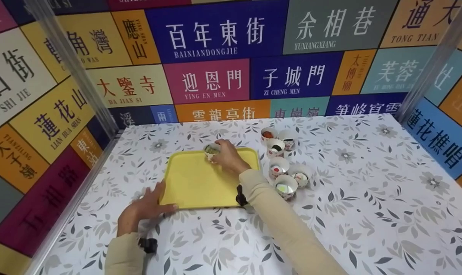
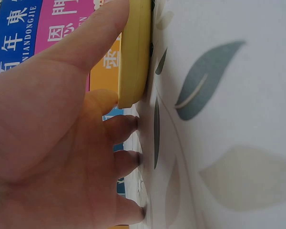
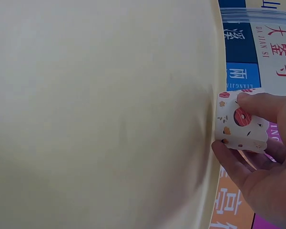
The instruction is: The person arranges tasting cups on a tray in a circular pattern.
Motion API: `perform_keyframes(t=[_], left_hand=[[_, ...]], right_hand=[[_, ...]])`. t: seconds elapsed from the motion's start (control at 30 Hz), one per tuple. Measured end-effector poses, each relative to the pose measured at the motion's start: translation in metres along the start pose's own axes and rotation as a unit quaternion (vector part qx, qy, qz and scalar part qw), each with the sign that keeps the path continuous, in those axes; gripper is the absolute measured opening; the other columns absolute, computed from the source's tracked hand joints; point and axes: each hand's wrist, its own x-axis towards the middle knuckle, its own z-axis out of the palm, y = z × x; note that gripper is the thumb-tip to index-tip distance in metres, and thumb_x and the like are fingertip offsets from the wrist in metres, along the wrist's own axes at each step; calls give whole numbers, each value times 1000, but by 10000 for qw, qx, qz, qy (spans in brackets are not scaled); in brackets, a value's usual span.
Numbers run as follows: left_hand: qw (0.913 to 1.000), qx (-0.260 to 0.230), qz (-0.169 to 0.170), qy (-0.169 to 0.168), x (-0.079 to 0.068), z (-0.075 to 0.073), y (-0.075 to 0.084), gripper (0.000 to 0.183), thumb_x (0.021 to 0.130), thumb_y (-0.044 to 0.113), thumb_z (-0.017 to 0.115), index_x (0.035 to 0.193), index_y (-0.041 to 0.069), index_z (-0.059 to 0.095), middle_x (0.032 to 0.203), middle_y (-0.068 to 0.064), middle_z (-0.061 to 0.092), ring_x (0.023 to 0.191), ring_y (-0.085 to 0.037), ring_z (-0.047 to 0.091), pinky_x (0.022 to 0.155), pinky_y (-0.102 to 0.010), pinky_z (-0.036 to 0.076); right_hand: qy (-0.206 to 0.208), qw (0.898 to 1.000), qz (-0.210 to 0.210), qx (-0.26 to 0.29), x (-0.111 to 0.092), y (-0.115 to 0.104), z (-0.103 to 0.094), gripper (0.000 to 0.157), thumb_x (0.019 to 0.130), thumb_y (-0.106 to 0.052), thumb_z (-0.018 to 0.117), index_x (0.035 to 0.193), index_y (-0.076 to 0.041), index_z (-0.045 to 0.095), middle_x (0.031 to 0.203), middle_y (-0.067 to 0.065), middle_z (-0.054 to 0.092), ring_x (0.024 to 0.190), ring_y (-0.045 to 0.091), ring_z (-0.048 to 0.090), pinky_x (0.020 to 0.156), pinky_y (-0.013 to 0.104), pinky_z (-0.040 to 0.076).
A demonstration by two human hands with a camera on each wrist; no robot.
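Note:
A yellow tray point(image 1: 200, 183) lies flat on the patterned tabletop. My left hand point(image 1: 148, 206) rests against its near left corner, thumb along the front edge. In the left wrist view the thumb lies on the tray's rim and the other fingertips touch the table. My right hand point(image 1: 231, 157) pinches a small printed paper cup point(image 1: 211, 152) at the tray's far edge, with something greenish inside. The right wrist view shows the cup's donut-patterned side point(image 3: 242, 119) between thumb and fingers, right by the tray rim.
Several similar paper cups stand right of the tray: one with red contents point(image 1: 268, 135), one with dark contents point(image 1: 276, 148), and a near one point(image 1: 285, 188) with pale green inside. Walls with printed street signs point(image 1: 215, 34) enclose the table's back and sides.

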Motion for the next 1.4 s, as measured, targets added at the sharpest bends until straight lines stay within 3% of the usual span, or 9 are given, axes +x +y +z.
perform_keyframes(t=[0.3, 0.53, 0.77, 0.97, 1.23, 1.4], left_hand=[[9999, -121, 56, -30, 0, 0, -1, 116, 86, 62, 68, 162, 16, -5, 169, -15, -9, 153, -45, -18, 119, -72, -5], [9997, -236, -59, 4, 0, 0, 0, 115, 85, 61, 70, 162, 19, -4, 170, -13, -9, 153, -43, -18, 120, -70, -6], [9998, -214, -46, 44, 1, 1, 0, 115, 84, 62, 70, 162, 20, -3, 170, -13, -8, 154, -43, -17, 119, -70, -8], [9999, -130, 15, 44, 2, 1, 1, 113, 85, 62, 68, 162, 19, -2, 170, -12, -7, 154, -43, -16, 120, -70, -8], [9998, -177, 14, -8, 0, 0, 0, 115, 84, 61, 70, 162, 17, -3, 170, -14, -7, 154, -44, -16, 119, -71, -5], [9997, -243, -19, -5, 0, 1, 0, 117, 83, 63, 71, 162, 19, -3, 170, -13, -7, 154, -43, -16, 120, -71, -5]], right_hand=[[-101, 9999, -1, -98, 3, 1, 6, 66, 85, -4, 71, 146, -1, 46, 150, 20, 45, 139, 33, 46, 116, 41, 41], [-85, 10000, 21, -4, 4, -1, 7, 69, 85, -1, 71, 148, 1, 42, 148, 21, 47, 136, 33, 49, 116, 41, 42], [-230, 9995, 222, 58, -2, -5, 3, 74, 86, 1, 69, 153, -2, 36, 153, 21, 38, 134, 30, 47, 110, 39, 45], [-199, 9996, 90, -206, -10, -12, -15, 78, 84, 0, 69, 154, -6, 35, 151, 20, 38, 127, 30, 50, 100, 39, 47], [-433, 9983, -157, -355, -22, -19, -43, 71, 89, -7, 69, 153, -6, 37, 153, 18, 40, 142, 32, 43, 113, 45, 43], [-384, 9964, -303, -691, -33, -27, -63, 67, 92, -12, 70, 152, -6, 38, 150, 16, 44, 139, 32, 45, 114, 46, 43]])
